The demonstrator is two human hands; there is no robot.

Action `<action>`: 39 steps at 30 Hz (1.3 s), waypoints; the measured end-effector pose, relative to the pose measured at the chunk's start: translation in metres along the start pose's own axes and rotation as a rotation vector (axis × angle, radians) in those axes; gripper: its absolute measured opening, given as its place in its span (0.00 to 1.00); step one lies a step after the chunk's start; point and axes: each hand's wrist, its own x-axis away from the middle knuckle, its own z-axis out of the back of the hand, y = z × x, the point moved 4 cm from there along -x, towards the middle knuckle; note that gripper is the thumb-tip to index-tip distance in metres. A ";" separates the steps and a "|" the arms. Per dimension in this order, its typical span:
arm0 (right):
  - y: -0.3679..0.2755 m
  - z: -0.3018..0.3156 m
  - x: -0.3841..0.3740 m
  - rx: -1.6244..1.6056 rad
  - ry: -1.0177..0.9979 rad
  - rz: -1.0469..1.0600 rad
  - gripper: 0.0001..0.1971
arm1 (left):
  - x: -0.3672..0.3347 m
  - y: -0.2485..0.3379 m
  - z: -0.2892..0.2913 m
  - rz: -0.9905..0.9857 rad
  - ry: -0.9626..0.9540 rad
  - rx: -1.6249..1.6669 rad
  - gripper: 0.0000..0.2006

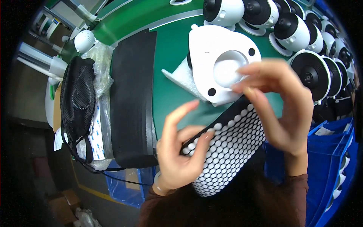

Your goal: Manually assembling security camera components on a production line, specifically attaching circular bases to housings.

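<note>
A dark sheet covered with rows of white round pads (230,151) slants across in front of me. My left hand (181,149) grips its upper left edge, the thumb on the pads and the index finger raised. My right hand (280,98) is above the sheet's upper right end, thumb and fingertips brought together and slightly blurred; whatever they hold is too small to make out. Just behind those fingertips lies a white plastic housing (206,45) with a round recess and two black round spots. It rests partly on a white foam piece (181,77).
Several black-and-white dome cameras (295,32) stand at the right and far right of the green table (170,41). A long black sheet (132,98) lies left, beside a black mesh pouch (78,98). Blue bins (325,151) are at the lower right.
</note>
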 end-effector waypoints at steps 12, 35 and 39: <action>-0.006 0.009 0.031 0.213 -0.295 0.052 0.12 | -0.003 0.017 -0.003 -0.045 -0.216 -0.021 0.12; -0.009 0.017 0.049 0.121 -0.086 0.052 0.13 | -0.002 0.024 -0.018 -0.087 -0.232 0.042 0.08; -0.011 0.015 0.048 0.155 -0.057 0.038 0.12 | -0.001 0.031 -0.015 -0.124 -0.210 -0.046 0.08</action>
